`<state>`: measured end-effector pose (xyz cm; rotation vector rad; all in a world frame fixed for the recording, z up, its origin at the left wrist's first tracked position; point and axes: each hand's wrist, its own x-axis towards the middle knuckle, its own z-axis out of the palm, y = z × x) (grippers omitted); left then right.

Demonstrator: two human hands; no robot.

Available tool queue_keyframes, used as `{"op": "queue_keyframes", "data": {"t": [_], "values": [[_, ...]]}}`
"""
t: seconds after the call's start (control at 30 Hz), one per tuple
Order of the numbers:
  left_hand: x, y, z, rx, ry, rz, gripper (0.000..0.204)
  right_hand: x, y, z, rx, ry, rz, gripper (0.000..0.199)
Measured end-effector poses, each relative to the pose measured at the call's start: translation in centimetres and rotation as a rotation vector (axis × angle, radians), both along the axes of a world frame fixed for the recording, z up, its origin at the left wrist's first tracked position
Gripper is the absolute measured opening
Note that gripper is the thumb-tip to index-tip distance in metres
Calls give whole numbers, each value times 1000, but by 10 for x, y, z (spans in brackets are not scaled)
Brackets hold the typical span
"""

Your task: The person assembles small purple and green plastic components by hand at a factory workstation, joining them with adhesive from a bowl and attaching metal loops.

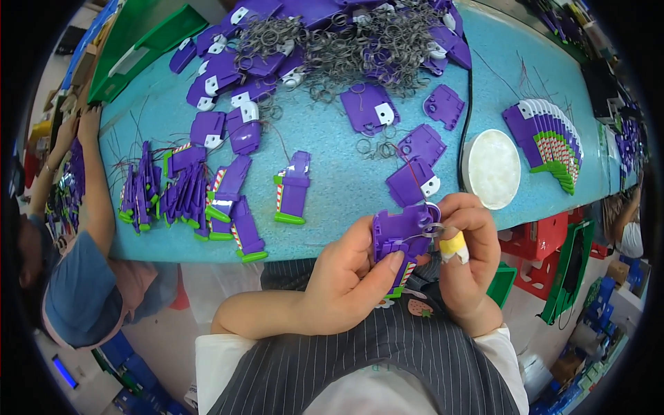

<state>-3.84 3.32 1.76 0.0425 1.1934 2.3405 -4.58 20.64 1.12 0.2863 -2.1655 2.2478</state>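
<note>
My left hand (346, 277) grips a purple plastic toy piece (400, 238) with green and striped trim, thumb pressed on its front. My right hand (470, 256), one finger wrapped in yellow and white tape, pinches a small metal ring (434, 228) at the piece's upper right corner. Both hands hover just in front of the near edge of the turquoise table (346, 180).
A tangled heap of metal rings (346, 48) and purple pieces lies at the table's far side. Finished purple pieces (180, 194) lie at left and another fanned row (550, 142) at right. A round white container (492, 168) sits nearby. Another person (76, 228) works at left.
</note>
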Motion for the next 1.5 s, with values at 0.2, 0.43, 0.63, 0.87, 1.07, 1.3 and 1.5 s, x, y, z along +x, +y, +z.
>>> {"op": "queue_keyframes", "data": {"t": [0.2,0.43,0.63,0.87,1.07,1.3,1.5], "values": [[4,-9,-8,-71,45,-129,36,9,5,-7,-171,-174,152,14],[0,-19,-10,-253,193,-402,32,1,30,17,-151,-464,240,23],[-7,-24,-6,-296,449,-583,28,-17,41,21,-158,-694,539,23],[28,-45,-22,223,-181,-171,35,-25,-7,-1,870,-109,-130,46],[39,-43,-27,21,-381,-85,42,-21,-11,-32,933,224,-197,42],[43,-36,-24,-63,-304,-85,46,13,4,-9,130,-86,302,26],[38,-32,-22,-119,-238,-234,49,7,-12,-17,-107,-481,355,28]]}}
